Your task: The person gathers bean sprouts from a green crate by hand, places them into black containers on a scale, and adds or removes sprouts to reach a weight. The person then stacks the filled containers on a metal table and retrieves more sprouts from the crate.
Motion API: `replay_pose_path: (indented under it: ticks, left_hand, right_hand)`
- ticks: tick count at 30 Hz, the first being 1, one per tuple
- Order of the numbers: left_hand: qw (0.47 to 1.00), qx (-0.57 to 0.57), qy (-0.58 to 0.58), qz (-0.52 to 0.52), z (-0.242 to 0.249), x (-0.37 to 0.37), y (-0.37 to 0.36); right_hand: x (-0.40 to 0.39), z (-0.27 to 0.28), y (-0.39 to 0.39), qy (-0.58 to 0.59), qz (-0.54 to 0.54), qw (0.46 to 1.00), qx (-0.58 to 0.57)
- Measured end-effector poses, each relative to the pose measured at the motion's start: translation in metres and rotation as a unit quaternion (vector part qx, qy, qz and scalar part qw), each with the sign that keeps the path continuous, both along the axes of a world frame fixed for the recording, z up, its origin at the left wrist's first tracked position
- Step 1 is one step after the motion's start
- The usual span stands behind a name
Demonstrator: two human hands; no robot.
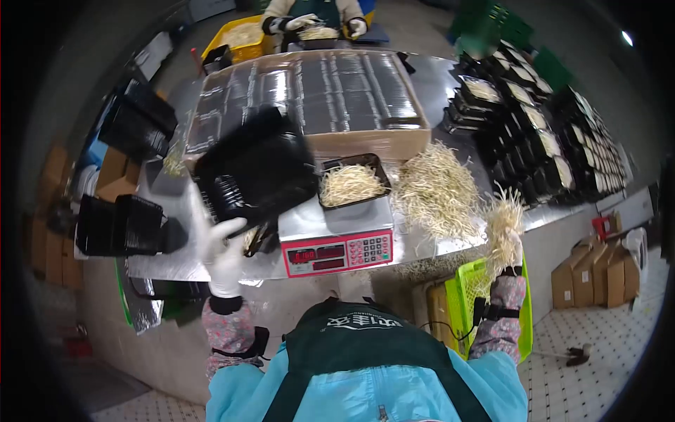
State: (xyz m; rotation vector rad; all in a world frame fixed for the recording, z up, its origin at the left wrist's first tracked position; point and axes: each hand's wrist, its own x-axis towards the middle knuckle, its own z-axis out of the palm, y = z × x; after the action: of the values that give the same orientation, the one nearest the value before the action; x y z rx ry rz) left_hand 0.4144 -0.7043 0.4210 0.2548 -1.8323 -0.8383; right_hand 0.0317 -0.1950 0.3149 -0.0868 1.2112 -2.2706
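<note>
My left hand [226,260], in a white glove, holds a black plastic tray [256,172] tilted above the left side of the scale; the tray is blurred. My gloved right hand [517,250] grips a bunch of bean sprouts [503,221], which hides most of its fingers, above a green crate [524,309]. On the scale [337,253], with its red front panel and lit display, sits a black tray filled with sprouts [353,184]. A loose pile of sprouts [436,190] lies on the metal table [183,266] to the right of the scale.
A big cardboard box [365,144] of stacked trays stands behind the scale. Black trays [137,225] are stacked at left, filled trays [534,141] at right. Across the table a person [316,14] handles a tray near a yellow crate [242,49]. Cardboard boxes [594,278] stand at far right.
</note>
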Motion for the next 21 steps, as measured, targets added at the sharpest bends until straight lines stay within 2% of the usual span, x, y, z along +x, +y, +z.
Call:
replay_pose_path:
  ticks: [1,2,4,6,7,8,10,12,14,16,17,18,20,21]
  left_hand:
    - [0.998,-0.013,-0.042,-0.055,0.002,-0.027,0.023]
    - [0.99,-0.027,-0.085,-0.107,0.001,-0.051,0.048]
    - [0.948,0.042,-0.159,-0.271,-0.034,-0.103,0.094]
    - [0.923,0.061,-0.232,-0.301,-0.058,-0.143,0.143]
    - [0.915,0.044,-0.269,-0.297,-0.075,-0.161,0.162]
    - [0.906,0.026,-0.305,-0.291,-0.093,-0.176,0.179]
    - [0.91,0.012,-0.313,-0.273,-0.124,-0.197,0.209]
    - [0.895,0.044,-0.341,-0.284,-0.126,-0.21,0.237]
    - [0.899,0.076,-0.31,-0.299,-0.142,-0.221,0.257]
    - [0.905,0.111,-0.278,-0.302,-0.162,-0.226,0.268]
    - [0.913,0.145,-0.259,-0.279,-0.172,-0.227,0.271]
    - [0.919,0.178,-0.241,-0.255,-0.173,-0.225,0.273]
    - [0.916,0.182,-0.249,-0.255,-0.179,-0.216,0.273]
    - [0.923,0.177,-0.242,-0.242,-0.183,-0.214,0.273]
  right_hand:
    - [0.007,0.035,-0.014,0.014,-0.004,0.998,0.057]
    - [-0.002,0.049,-0.011,0.015,0.053,0.997,0.047]
    - [-0.026,0.046,0.003,0.12,0.069,0.988,0.063]
    - [0.045,0.148,-0.07,0.123,0.029,0.992,0.013]
    - [0.024,0.148,-0.069,0.221,0.118,0.962,0.108]
    - [0.006,0.142,-0.065,0.31,0.204,0.906,0.203]
    - [0.01,0.119,-0.078,0.362,0.224,0.869,0.253]
    - [0.014,0.098,-0.091,0.492,0.274,0.694,0.448]
    - [0.021,0.054,-0.099,0.57,0.303,0.544,0.536]
    - [0.015,0.026,-0.09,0.559,0.29,0.577,0.519]
    - [0.01,0.025,-0.081,0.583,0.292,0.602,0.461]
    - [0.006,0.03,-0.07,0.627,0.272,0.613,0.396]
    - [-0.004,0.044,-0.046,0.624,0.257,0.638,0.371]
    - [-0.004,0.056,-0.034,0.573,0.249,0.682,0.381]
